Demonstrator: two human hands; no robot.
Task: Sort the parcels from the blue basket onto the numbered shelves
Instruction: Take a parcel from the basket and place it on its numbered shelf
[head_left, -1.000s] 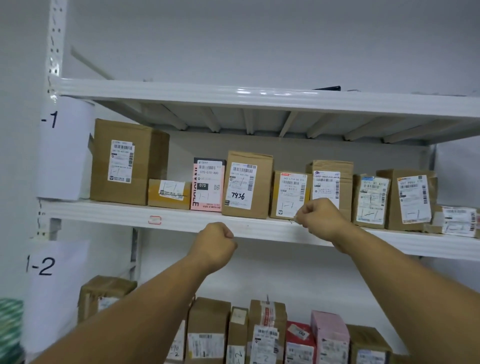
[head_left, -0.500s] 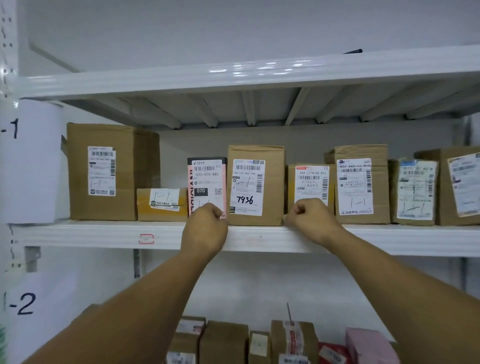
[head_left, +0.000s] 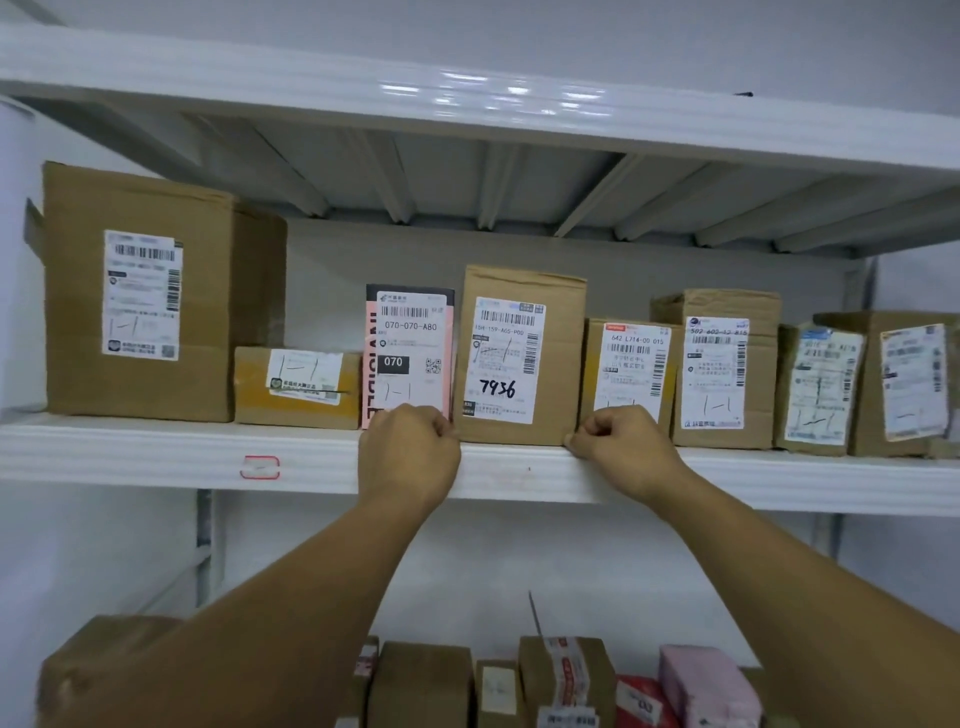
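Note:
A brown parcel (head_left: 519, 358) with "7936" handwritten on its label stands upright on the middle shelf (head_left: 156, 452), at its front edge. My left hand (head_left: 410, 457) is curled at the parcel's lower left corner, with thumb and forefinger pinched there. My right hand (head_left: 623, 447) is curled the same way at the lower right corner. A pink and black parcel (head_left: 410, 353) marked 070 stands tight against the brown parcel's left side, and a small brown parcel (head_left: 631, 364) stands against its right. The blue basket is out of view.
A large brown box (head_left: 140, 296) and a low flat box (head_left: 296, 387) fill the shelf's left end. Several more labelled parcels (head_left: 727, 374) line the right. The upper shelf (head_left: 467, 98) hangs close overhead. Below, another row of parcels (head_left: 421, 680) includes a pink one (head_left: 706, 686).
Both hands have risen from below the shelf edge to the lower corners of the 7936 parcel. The view has moved closer and shifted right along the shelf.

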